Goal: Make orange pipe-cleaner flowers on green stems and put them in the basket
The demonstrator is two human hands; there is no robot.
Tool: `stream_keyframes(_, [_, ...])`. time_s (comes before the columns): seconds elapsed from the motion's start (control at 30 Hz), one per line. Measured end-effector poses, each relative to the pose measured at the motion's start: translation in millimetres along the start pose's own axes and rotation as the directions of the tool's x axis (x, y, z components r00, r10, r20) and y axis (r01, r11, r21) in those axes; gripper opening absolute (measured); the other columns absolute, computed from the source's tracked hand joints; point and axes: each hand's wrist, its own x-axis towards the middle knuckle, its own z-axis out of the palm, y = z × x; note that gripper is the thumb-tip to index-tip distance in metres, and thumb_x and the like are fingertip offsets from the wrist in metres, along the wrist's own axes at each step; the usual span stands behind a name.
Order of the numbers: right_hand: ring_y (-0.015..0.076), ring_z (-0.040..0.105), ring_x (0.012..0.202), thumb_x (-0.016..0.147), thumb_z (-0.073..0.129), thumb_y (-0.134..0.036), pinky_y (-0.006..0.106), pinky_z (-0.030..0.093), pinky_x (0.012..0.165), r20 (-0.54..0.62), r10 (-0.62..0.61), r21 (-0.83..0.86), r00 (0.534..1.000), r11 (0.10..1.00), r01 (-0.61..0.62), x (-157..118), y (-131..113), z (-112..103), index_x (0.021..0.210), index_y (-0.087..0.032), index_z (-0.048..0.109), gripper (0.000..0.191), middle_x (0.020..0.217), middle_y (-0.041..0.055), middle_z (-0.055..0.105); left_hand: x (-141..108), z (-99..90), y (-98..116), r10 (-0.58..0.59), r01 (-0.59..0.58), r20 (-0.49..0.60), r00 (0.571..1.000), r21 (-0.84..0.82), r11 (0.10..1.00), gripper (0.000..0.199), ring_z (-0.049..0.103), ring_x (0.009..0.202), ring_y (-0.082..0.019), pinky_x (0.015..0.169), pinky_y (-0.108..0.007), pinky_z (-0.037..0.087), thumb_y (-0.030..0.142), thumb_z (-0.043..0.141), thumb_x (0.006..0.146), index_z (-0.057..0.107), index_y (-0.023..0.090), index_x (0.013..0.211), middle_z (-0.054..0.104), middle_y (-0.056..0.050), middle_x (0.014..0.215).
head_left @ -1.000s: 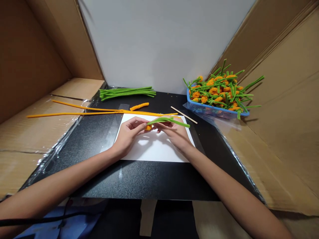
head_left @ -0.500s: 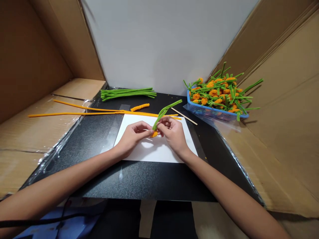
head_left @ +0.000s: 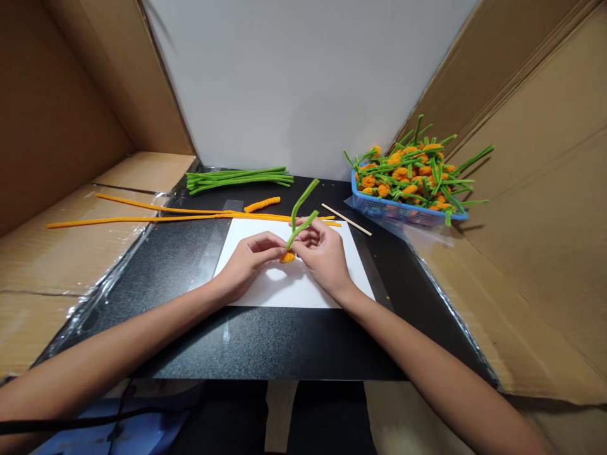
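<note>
Over the white sheet (head_left: pixel 279 287), my left hand (head_left: pixel 251 262) pinches a small coiled orange pipe cleaner piece (head_left: pixel 287 257) between thumb and fingers. A green pipe cleaner (head_left: pixel 302 197) rises out of it, its two ends spread apart in a V. My right hand (head_left: pixel 323 253) is closed at the base of the green stem, thumb against bent fingers; the exact grip is partly hidden. Beyond the hands lie long orange pipe cleaners (head_left: pixel 190 218), running left across the table, and an orange coil (head_left: pixel 262 204).
A bundle of green pipe cleaners (head_left: pixel 239 179) lies at the back left. At the back right, a blue basket (head_left: pixel 408 210) is heaped with orange and green pieces on clear plastic. A thin wooden stick (head_left: pixel 346 219) lies near it. Cardboard walls (head_left: pixel 535 208) flank the black table (head_left: pixel 284 344).
The two green ends, close together before, now stand apart. The hands stay over the sheet with the orange piece. The whole view has shifted slightly.
</note>
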Motion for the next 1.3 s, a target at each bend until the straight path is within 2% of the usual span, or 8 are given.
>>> stream_keyframes(0.13, [0.0146, 0.063, 0.068, 0.076, 0.062, -0.017, 0.026, 0.050, 0.062, 0.036, -0.091, -0.141, 0.995, 0.985, 0.095, -2.3, -2.3, 0.3, 0.085, -0.019, 0.069, 0.011, 0.077, 0.0014, 0.069, 0.9, -0.5, 0.2, -0.054, 0.054, 0.016, 0.998, -0.034, 0.998, 0.009, 0.066, 0.081, -0.014, 0.085, -0.027, 0.049, 0.022, 0.082, 0.073, 0.075, 0.016, 0.077, 0.073, -0.003, 0.081])
stream_keyframes(0.27, [0.0163, 0.068, 0.070, 0.080, 0.063, -0.020, 0.028, 0.054, 0.066, -0.015, -0.122, -0.117, 0.992, 0.986, 0.119, -4.1, -4.0, 0.6, 0.090, -0.019, 0.069, 0.012, 0.080, 0.0030, 0.073, 1.7, 2.6, 4.0, -0.090, 0.083, -0.049, 0.995, -0.129, 0.988, 0.016, 0.068, 0.081, -0.014, 0.084, -0.028, 0.052, 0.021, 0.084, 0.070, 0.075, 0.016, 0.082, 0.073, -0.003, 0.085])
stream_keyframes(0.43, [0.0152, 0.067, 0.070, 0.083, 0.062, -0.019, 0.029, 0.056, 0.068, -0.021, -0.238, -0.169, 0.971, 0.958, 0.231, -8.7, -4.8, 1.8, 0.095, -0.021, 0.065, 0.013, 0.080, 0.0011, 0.072, 0.6, 7.7, 10.3, -0.236, 0.214, -0.075, 0.969, -0.227, 0.950, 0.016, 0.071, 0.080, -0.016, 0.088, -0.032, 0.057, 0.021, 0.082, 0.075, 0.075, 0.013, 0.087, 0.076, -0.009, 0.090])
stream_keyframes(0.67, [0.0157, 0.067, 0.074, 0.082, 0.068, -0.022, 0.027, 0.054, 0.066, 0.017, -0.189, -0.088, 0.982, 0.978, 0.190, -9.3, -2.8, 0.8, 0.095, -0.020, 0.063, 0.014, 0.080, 0.0016, 0.070, 0.1, 6.9, 12.4, -0.248, 0.236, -0.033, 0.968, -0.213, 0.948, 0.013, 0.070, 0.095, -0.019, 0.099, -0.033, 0.053, 0.018, 0.080, 0.075, 0.080, 0.013, 0.087, 0.078, -0.010, 0.099])
stream_keyframes(0.77, [0.0154, 0.065, 0.075, 0.082, 0.070, -0.024, 0.026, 0.052, 0.063, 0.140, -0.176, -0.078, 0.974, 0.979, 0.188, -4.7, -6.2, -4.8, 0.093, -0.020, 0.065, 0.013, 0.083, 0.0016, 0.070, -0.1, 5.5, 12.3, -0.248, 0.233, -0.051, 0.967, -0.203, 0.951, 0.014, 0.070, 0.094, -0.019, 0.097, -0.032, 0.053, 0.019, 0.081, 0.074, 0.080, 0.013, 0.086, 0.078, -0.010, 0.099])
stream_keyframes(0.87, [0.0147, 0.063, 0.074, 0.083, 0.071, -0.026, 0.027, 0.051, 0.065, 0.295, -0.183, -0.126, 0.938, 0.965, 0.228, 0.6, -8.8, -11.7, 0.084, -0.020, 0.069, 0.007, 0.084, 0.0015, 0.070, 0.1, 3.9, 11.8, -0.243, 0.226, -0.069, 0.968, -0.196, 0.954, 0.018, 0.070, 0.092, -0.018, 0.095, -0.030, 0.053, 0.021, 0.083, 0.072, 0.080, 0.012, 0.087, 0.077, -0.011, 0.099])
stream_keyframes(1.03, [0.0153, 0.065, 0.072, 0.089, 0.067, -0.033, 0.029, 0.051, 0.066, 0.288, -0.149, -0.170, 0.946, 0.964, 0.203, 5.5, -6.5, -18.1, 0.084, -0.019, 0.074, 0.016, 0.081, 0.0028, 0.071, 0.2, 3.8, 11.2, -0.236, 0.212, -0.093, 0.967, -0.213, 0.954, 0.022, 0.073, 0.087, -0.018, 0.098, -0.034, 0.053, 0.017, 0.085, 0.069, 0.078, 0.011, 0.089, 0.078, -0.010, 0.092])
stream_keyframes(1.3, [0.0134, 0.059, 0.068, 0.091, 0.064, -0.022, 0.027, 0.046, 0.064, 0.385, -0.198, -0.347, 0.901, 0.874, 0.340, 6.9, -9.3, -17.4, 0.082, -0.016, 0.072, 0.014, 0.080, 0.0035, 0.071, -1.8, 2.4, 8.5, -0.194, 0.181, -0.127, 0.973, -0.104, 0.978, 0.036, 0.074, 0.080, -0.018, 0.088, -0.033, 0.056, 0.019, 0.086, 0.067, 0.073, 0.011, 0.099, 0.078, -0.010, 0.088])
